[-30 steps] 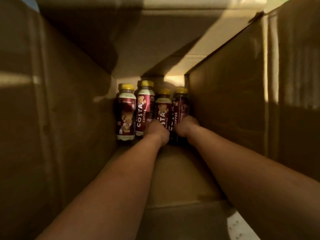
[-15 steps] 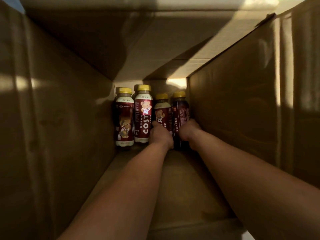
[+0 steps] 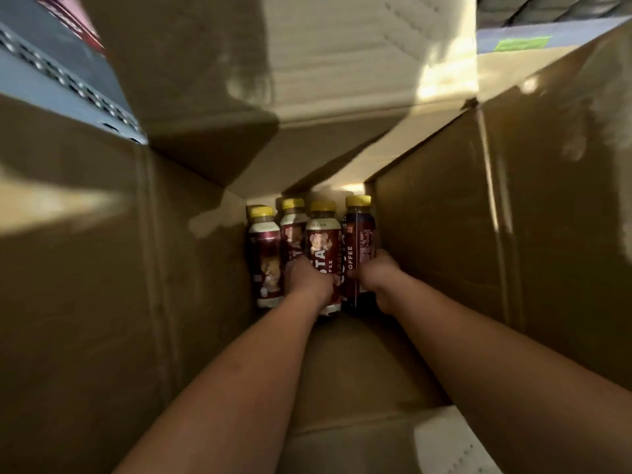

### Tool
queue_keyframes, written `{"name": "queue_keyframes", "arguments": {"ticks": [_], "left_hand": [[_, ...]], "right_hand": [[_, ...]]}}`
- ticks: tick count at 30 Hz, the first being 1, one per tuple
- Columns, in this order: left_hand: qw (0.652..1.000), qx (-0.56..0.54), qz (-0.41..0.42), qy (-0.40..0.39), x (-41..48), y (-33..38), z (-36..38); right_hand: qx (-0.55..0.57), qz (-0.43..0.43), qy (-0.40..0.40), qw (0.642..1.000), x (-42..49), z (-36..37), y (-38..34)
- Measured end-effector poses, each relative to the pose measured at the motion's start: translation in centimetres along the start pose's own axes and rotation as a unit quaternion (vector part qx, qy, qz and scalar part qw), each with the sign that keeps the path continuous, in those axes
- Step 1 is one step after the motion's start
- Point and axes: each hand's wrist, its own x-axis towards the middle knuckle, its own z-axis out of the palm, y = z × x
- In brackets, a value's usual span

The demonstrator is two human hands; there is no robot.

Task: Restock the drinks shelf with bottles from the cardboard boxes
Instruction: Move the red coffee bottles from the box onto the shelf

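Inside a deep cardboard box [image 3: 496, 251], four yellow-capped bottles [image 3: 265, 254] stand at its far end. The left hand [image 3: 309, 282] curls round the bear-label bottle [image 3: 323, 241]; the right hand [image 3: 372, 278] grips the dark bottle [image 3: 359, 234] beside the box's right wall.

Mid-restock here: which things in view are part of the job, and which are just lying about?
In the job: cardboard box; four yellow-capped Costa coffee bottles at its far end; left hand gripping the second-from-right bottle; right hand gripping the rightmost bottle; grey perforated shelving, upper left.
Lying about: white sheet, lower right; green label, upper right.
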Motion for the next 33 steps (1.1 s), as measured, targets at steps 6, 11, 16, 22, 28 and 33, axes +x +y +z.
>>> {"name": "queue_keyframes", "arguments": {"ticks": [6,11,16,22,28,33], "left_hand": [[0.999,-0.046,0.013,0.012,-5.4,1.4,-4.6],[0.996,-0.081,0.032,0.0,-11.4,3.0,-8.4],[0.989,-0.109,0.09,-0.034,-17.7,5.1,-11.6],[0.983,-0.09,0.155,-0.042,-25.3,8.0,-14.2],[0.973,-0.108,0.199,-0.045,-33.3,12.1,-16.9],[0.954,-0.122,0.271,-0.03,-40.6,16.6,-19.4]], "right_hand": [[0.035,-0.03,-0.104,0.993,-7.6,-1.7,-2.2],[0.078,-0.064,-0.15,0.984,-14.3,-3.4,-3.9],[0.106,-0.087,-0.204,0.969,-20.3,-5.9,-5.5],[0.098,-0.148,-0.268,0.947,-27.5,-8.3,-7.4],[0.089,-0.186,-0.256,0.944,-35.2,-11.7,-11.0],[0.084,-0.258,-0.246,0.931,-43.7,-15.3,-14.9]]}}
